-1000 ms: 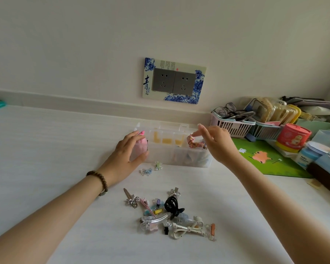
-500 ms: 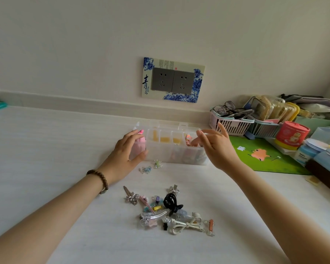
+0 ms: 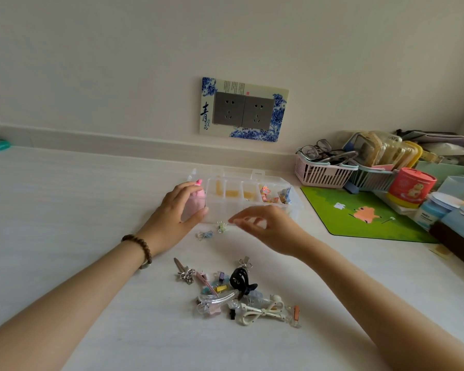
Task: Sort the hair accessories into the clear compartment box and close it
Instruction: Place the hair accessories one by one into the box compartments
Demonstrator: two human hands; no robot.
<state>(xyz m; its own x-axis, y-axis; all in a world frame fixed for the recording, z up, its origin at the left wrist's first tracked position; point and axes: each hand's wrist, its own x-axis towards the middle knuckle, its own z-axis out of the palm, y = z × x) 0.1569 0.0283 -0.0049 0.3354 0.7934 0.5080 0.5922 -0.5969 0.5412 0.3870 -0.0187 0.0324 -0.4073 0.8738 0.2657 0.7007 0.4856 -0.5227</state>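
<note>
Now my right hand (image 3: 268, 226) has come back from the box (image 3: 248, 202) and hangs just in front of it, fingers loosely curled and holding nothing I can see. My left hand (image 3: 177, 218) grips the box's left end, by the pink thing inside. I see the box open on the table (image 3: 65, 210), with the clips (image 3: 236, 293) piled near me, apart from it.
</note>
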